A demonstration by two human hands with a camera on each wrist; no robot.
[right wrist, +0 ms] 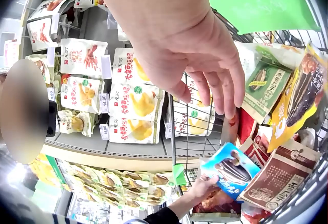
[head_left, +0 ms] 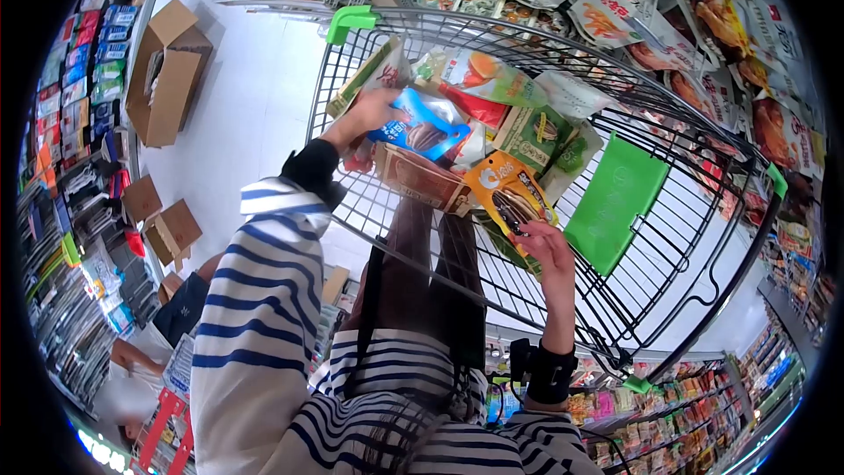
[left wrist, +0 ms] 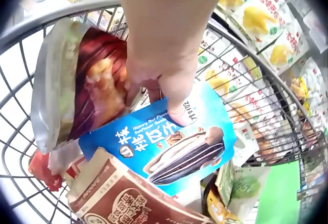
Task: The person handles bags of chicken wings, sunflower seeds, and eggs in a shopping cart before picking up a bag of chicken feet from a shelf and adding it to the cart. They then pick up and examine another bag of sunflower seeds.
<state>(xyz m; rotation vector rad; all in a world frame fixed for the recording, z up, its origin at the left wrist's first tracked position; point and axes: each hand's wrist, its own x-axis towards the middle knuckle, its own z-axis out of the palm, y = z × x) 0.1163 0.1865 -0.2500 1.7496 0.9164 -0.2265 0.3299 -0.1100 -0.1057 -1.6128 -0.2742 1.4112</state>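
Note:
My left hand (head_left: 374, 113) (left wrist: 164, 75) (right wrist: 204, 187) pinches the upper edge of a blue sunflower seed bag (head_left: 420, 126) (left wrist: 171, 144) (right wrist: 230, 171), thumb on its front. The bag is tilted over a brown box (head_left: 420, 178) (left wrist: 130, 196) (right wrist: 279, 175) in the cart. A dark red food pack (left wrist: 97, 83) is beside this hand. My right hand (head_left: 547, 251) (right wrist: 197, 55) has relaxed, slightly bent fingers and holds nothing. In the head view it appears beside a yellow seed bag (head_left: 510, 193) (right wrist: 300, 98); the right wrist view shows a gap between them.
The wire cart (head_left: 677, 185) also holds a green-brown pack (head_left: 532, 136) and a green panel (head_left: 618, 202). Shelves of packaged food (head_left: 607, 13) (right wrist: 136, 106) line its far side. Cardboard boxes (head_left: 180, 79) stand on the floor (head_left: 264, 79) at the left. Another person (head_left: 145, 365) is at lower left.

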